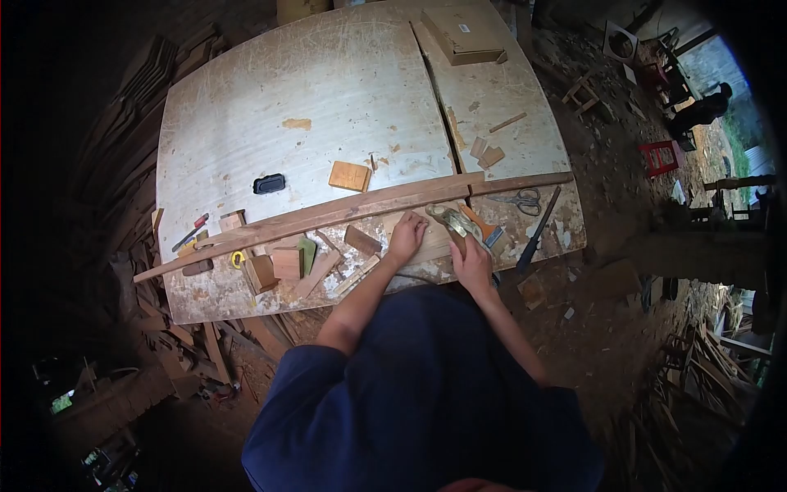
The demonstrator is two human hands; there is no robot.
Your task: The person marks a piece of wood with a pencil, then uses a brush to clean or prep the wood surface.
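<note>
Scarred plywood bench point(328, 90). Right hand point(473, 261) clenched on plane point(449, 223), sole on bench just short of long strip point(352, 211). Strip runs crosswise beyond both hands. Left hand point(406, 238) nearer, flat, grasping nothing.

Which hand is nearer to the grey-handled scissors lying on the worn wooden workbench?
Right hand, just below-left of the grey-handled scissors; left hand lies farther left, beyond the tool.

Right hand point(474, 261) grips brass tool point(449, 221) — left hand point(407, 238) flat beside long plank point(352, 211).
</note>
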